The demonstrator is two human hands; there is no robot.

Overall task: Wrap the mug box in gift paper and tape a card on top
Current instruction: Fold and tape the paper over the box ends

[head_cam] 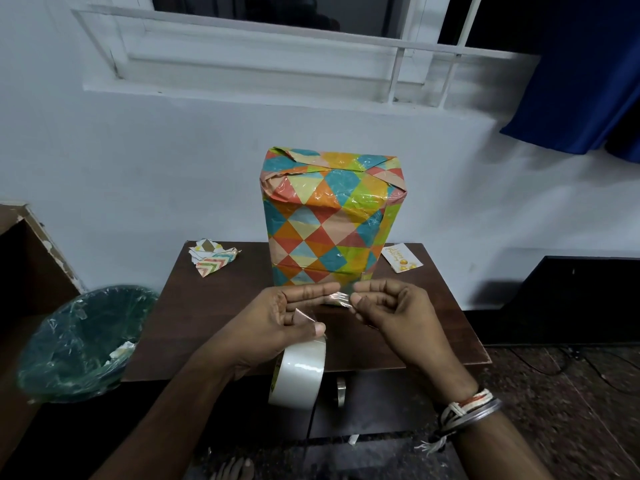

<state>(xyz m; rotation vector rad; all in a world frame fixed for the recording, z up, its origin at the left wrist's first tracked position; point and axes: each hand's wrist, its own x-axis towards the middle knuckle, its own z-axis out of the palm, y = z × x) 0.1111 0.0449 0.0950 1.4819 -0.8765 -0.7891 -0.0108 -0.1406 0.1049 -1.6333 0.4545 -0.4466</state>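
The mug box (329,216), wrapped in gift paper with coloured triangles, stands upright at the middle of a small brown table (214,323). A white card (401,258) with yellow print lies flat to the right of the box. In front of the box my left hand (284,323) and my right hand (391,313) pinch the two ends of a short strip of clear tape (337,300) between them. A roll of clear tape (299,374) hangs below my left hand, and the thumb rests at its top edge.
Crumpled scraps of gift paper (212,258) lie on the table's left rear corner. A bin lined with a green bag (83,341) stands on the floor at the left. A white wall and window ledge rise behind the table. A dark cabinet (571,299) sits at the right.
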